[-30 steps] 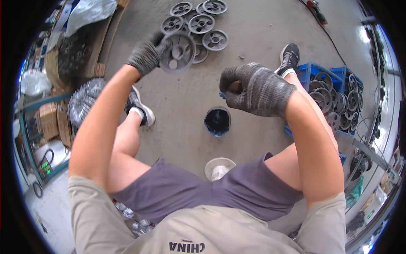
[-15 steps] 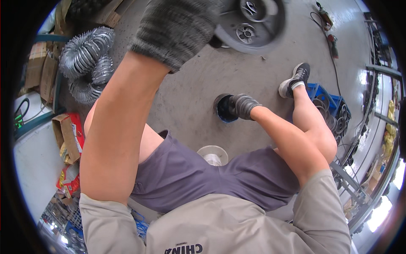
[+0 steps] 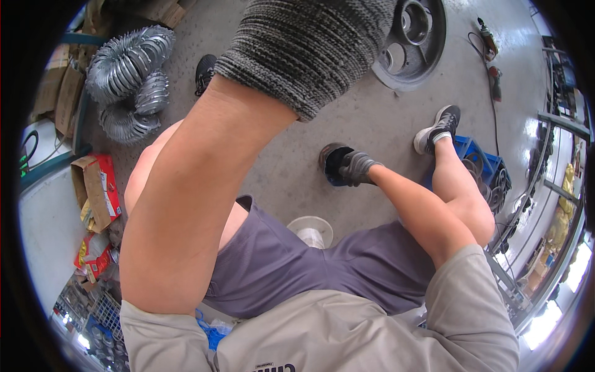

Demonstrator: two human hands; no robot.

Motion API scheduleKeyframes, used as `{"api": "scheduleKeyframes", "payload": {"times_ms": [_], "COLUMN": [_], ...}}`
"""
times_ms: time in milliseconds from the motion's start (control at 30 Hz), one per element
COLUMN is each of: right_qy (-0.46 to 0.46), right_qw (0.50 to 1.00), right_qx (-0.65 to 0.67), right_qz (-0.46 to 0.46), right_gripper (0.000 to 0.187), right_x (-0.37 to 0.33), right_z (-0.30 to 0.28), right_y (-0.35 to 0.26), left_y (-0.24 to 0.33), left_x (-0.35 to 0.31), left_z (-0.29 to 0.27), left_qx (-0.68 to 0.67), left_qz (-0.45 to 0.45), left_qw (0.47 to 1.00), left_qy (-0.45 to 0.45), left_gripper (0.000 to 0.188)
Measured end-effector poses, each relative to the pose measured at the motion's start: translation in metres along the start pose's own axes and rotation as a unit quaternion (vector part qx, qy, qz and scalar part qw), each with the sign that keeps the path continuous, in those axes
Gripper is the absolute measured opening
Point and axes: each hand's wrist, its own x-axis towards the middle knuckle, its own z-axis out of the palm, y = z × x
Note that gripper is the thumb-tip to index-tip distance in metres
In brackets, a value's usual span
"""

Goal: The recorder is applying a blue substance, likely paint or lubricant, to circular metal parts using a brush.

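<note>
My left hand [image 3: 310, 46], in a dark grey knit glove, is raised large at the top of the view. Its fingers are hidden behind the glove and past the upper edge. Beside it is a round grey metal part [image 3: 416, 73] with a raised rim and round hubs and openings, tilted, which moves along with this hand. Lower down, over the floor, my gloved right hand [image 3: 359, 168] is closed on the side of a short round cup-like piece [image 3: 326, 160] with a dark, bluish inside. The fingers reach over its rim.
A white round tub [image 3: 291, 230] stands between my legs. Coiled silver ducting [image 3: 127, 74] and a red carton [image 3: 106, 186] are on the left. A blue crate [image 3: 474, 152] of metal rings sits beyond my right knee, corded power tools [image 3: 496, 84] farther off. Shelving [image 3: 564, 127] lines the right.
My left hand has moved right, and the round metal part has shifted right and tilted with it. The right hand keeps its grip on the cup-like piece.
</note>
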Motion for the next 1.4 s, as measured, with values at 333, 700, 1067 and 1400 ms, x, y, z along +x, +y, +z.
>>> {"api": "scheduleKeyframes", "payload": {"times_ms": [333,700,1067,1400], "right_qy": [0.099,0.303,0.333,0.302], "right_qw": [0.885,0.73,0.74,0.781], "right_qx": [0.422,0.435,0.399,0.21], "right_qz": [-0.168,-0.432,-0.428,-0.505], "right_gripper": [0.024,0.024,0.023,0.018], "right_x": [-0.147,-0.298,-0.296,-0.293], "right_z": [-0.105,-0.133,-0.133,-0.138], "right_y": [-0.012,-0.063,-0.064,-0.055], "left_y": [-0.007,0.011,0.032,0.037], "left_x": [0.009,0.009,0.017,0.007], "left_z": [0.01,-0.003,0.002,0.004], "left_qx": [-0.146,-0.268,-0.367,-0.403], "left_qz": [-0.232,-0.422,-0.443,-0.478], "left_qw": [0.959,0.844,0.787,0.722], "left_qy": [-0.077,-0.193,-0.222,-0.295], "left_gripper": [0.024,0.032,0.029,0.033]}}
